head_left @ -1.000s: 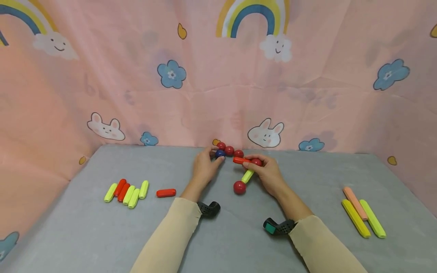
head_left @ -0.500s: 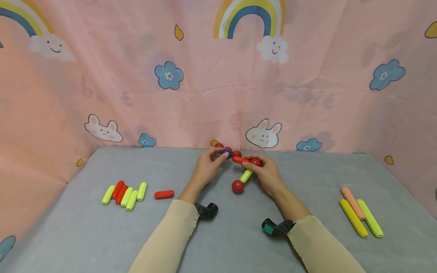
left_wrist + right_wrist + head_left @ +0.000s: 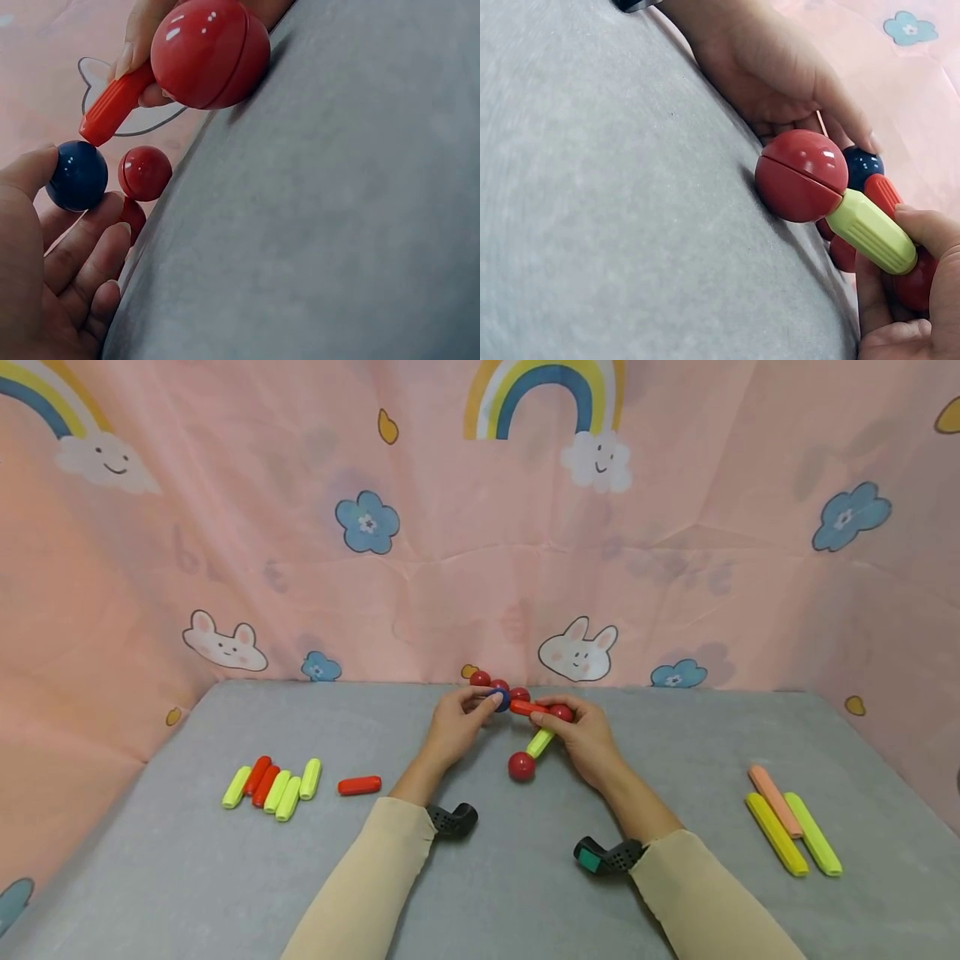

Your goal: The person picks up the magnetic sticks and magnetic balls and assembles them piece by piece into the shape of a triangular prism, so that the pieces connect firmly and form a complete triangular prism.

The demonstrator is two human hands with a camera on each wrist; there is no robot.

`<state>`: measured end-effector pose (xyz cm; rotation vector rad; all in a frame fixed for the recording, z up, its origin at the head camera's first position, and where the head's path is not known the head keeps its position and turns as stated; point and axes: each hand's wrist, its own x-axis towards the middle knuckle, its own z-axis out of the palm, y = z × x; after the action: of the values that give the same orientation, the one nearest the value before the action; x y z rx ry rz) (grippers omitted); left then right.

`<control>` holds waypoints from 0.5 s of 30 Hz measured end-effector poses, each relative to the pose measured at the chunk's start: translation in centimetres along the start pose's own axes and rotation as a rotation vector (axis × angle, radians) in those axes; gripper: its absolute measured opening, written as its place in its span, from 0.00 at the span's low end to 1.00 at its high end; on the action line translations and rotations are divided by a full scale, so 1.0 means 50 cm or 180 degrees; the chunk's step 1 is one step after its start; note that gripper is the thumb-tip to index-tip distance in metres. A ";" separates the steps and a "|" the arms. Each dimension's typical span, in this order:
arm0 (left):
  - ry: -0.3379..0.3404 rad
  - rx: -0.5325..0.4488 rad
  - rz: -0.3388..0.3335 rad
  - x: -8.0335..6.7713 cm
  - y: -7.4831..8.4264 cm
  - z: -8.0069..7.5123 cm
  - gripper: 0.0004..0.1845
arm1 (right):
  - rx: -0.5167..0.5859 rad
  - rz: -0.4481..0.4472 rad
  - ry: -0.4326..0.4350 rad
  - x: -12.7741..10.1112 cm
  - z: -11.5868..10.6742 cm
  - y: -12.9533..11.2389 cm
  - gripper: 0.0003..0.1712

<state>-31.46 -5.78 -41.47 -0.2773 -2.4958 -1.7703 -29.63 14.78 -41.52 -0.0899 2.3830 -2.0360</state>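
Blue ball (image 3: 501,699) and red stick (image 3: 528,707) meet between the two hands, toward the far edge of the counter (image 3: 510,893). At far left, in the head view alone, lie six short sticks close together, four lime sticks (image 3: 277,792) and two red sticks (image 3: 266,786), then one lone red stick (image 3: 359,786). Next, the left hand (image 3: 452,725) holds the blue ball in a grip of thumb and fingers; its wrist view shows the red stick's tip touching the ball. Just behind are three red balls (image 3: 480,678); each wrist view catches only two. The right hand (image 3: 588,735) has its grip on the red stick and a fourth red ball (image 3: 561,713). The right wrist view plainly shows one lime stick (image 3: 871,232) linking that ball to a fifth red ball (image 3: 802,176). Farthest right, again only in the head view, lie three longer sticks: one yellow stick (image 3: 777,835), one peach stick (image 3: 776,802), one green stick (image 3: 813,835).
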 end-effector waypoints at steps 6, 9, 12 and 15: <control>0.0016 -0.0036 -0.0004 -0.002 -0.004 -0.002 0.21 | 0.0023 0.0012 -0.0027 0.001 0.003 -0.004 0.22; 0.0015 -0.0060 0.0010 -0.003 -0.004 -0.002 0.21 | 0.0064 -0.0004 -0.0041 0.000 0.003 -0.005 0.21; 0.0003 -0.0134 0.0069 -0.003 -0.002 -0.001 0.20 | 0.0087 -0.0049 -0.0043 -0.002 0.002 -0.005 0.20; -0.0027 -0.0259 0.0113 -0.003 0.001 0.001 0.19 | -0.0046 -0.0161 -0.0043 -0.005 -0.001 -0.004 0.20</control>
<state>-31.29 -5.76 -41.47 -0.3326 -2.4124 -1.8632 -29.37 14.79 -41.33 -0.1650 2.4120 -2.0326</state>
